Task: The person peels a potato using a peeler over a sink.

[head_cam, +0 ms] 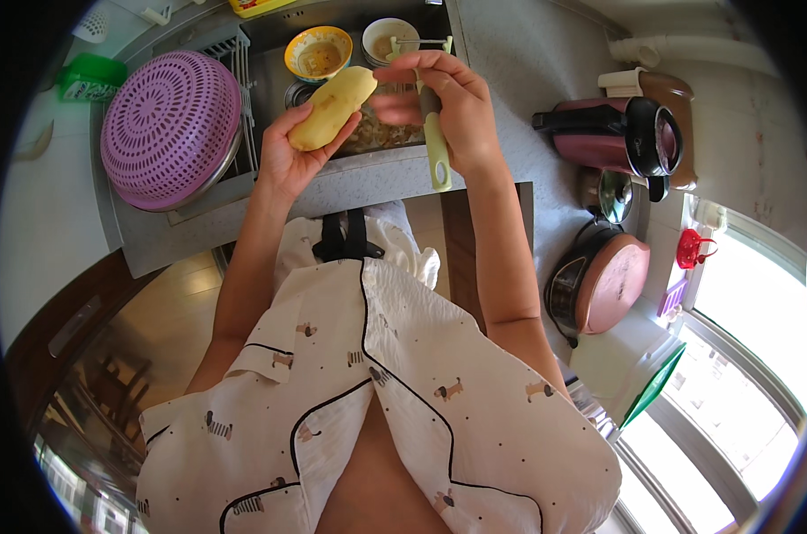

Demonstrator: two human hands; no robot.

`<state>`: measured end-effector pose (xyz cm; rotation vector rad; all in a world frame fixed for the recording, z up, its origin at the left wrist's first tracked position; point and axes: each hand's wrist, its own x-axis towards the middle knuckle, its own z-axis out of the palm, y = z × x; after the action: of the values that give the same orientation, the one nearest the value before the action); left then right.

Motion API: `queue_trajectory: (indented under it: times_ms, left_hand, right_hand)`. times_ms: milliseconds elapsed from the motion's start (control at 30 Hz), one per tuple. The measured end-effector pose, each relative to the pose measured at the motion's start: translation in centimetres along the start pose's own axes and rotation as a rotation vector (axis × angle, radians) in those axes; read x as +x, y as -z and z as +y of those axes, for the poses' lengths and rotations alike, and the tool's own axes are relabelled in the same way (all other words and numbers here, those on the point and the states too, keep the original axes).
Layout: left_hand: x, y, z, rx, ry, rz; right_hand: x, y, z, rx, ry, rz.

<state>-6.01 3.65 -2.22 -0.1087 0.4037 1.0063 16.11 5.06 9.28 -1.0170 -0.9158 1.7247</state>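
Observation:
A peeled potato (333, 110) is held tilted in my left hand (290, 147) above the near edge of the sink. My right hand (460, 110), just to the right of it, grips a Y-shaped peeler with a green and grey handle (435, 137); its metal blade points away from me, apart from the potato. The fingers of that hand are partly blurred. Below the hands, peelings (377, 133) lie in the sink (270, 50). Behind the potato stand an orange-rimmed bowl (318, 55) and a white bowl (389, 37), both with something in them.
A purple plastic colander (170, 130) lies upside down over a metal bowl at the left, beside a wire rack (242, 87) and a green bottle (93, 77). On the right counter (510, 67) stand an electric kettle (610, 133) and a pan with a pink base (610, 284).

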Motion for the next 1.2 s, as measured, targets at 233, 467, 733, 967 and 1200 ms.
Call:
queue_trajectory:
  times_ms: [233,467,733,967,1200]
  left_hand:
    - [-0.3,-0.3,0.0,-0.017,0.014,-0.042]
    - [-1.1,-1.1,-0.7,0.149,-0.063,0.036]
    - [-1.6,-2.0,-1.8,0.445,-0.15,0.069]
    - [-1.8,-2.8,-2.8,0.559,-0.184,0.04]
    - [-1.8,-2.2,-3.4,0.588,-0.183,0.127]
  right_hand:
    - [0.0,-0.2,0.2,0.629,0.058,-0.342]
    - [-0.7,-0.3,1.9,-0.199,-0.079,-0.002]
    - [-1.0,-0.1,4.0,-0.662,0.183,0.074]
    - [-0.7,-0.2,4.5,-0.572,0.256,0.072]
    - [-0.9,0.0,5.4,-0.589,0.121,0.094]
